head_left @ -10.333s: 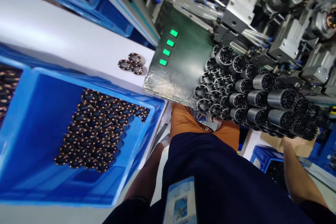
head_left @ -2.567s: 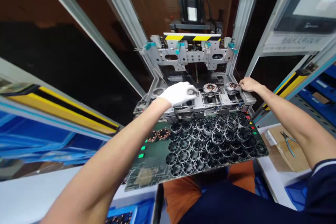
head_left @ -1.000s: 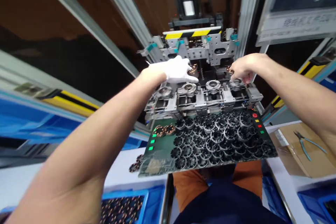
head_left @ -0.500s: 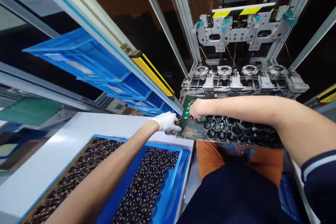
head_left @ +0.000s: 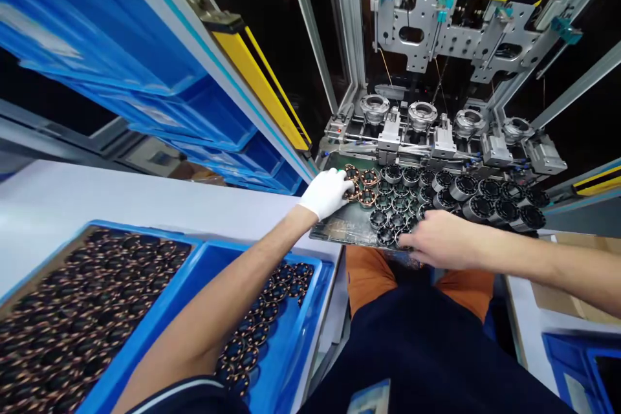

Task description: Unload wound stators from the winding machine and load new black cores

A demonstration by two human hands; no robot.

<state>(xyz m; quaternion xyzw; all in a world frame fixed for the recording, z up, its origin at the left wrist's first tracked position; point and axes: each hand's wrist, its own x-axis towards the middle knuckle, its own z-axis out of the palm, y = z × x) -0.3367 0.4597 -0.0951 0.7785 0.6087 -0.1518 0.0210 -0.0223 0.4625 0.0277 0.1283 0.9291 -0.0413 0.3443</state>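
Note:
My left hand (head_left: 326, 194), in a white glove, reaches over the left end of a dark metal plate (head_left: 334, 228). Its fingers are closed on a copper-wound stator (head_left: 352, 191), one in a small group there. Beside it sits another copper-wound stator (head_left: 367, 198). My right hand (head_left: 439, 238), bare, is at the plate's front edge, with thumb and fingers closed around a black slotted stator core (head_left: 412, 222), partly hidden by the hand. Several more cores (head_left: 400, 204) stand in rows, and taller silver-sided ones (head_left: 464, 186) fill the right side.
Behind the plate stands a machine with several round metal fixtures (head_left: 422, 115) under a perforated bracket (head_left: 436, 26). A blue tray (head_left: 286, 362) of wound stators lies at left. Stacked blue crates (head_left: 213, 103) and a yellow safety bar (head_left: 262, 87) flank the frame.
My right hand has moved from the plate's left end toward the front middle, uncovering copper-wound stators. My left hand has come from beside the plate onto them. The view has shifted.

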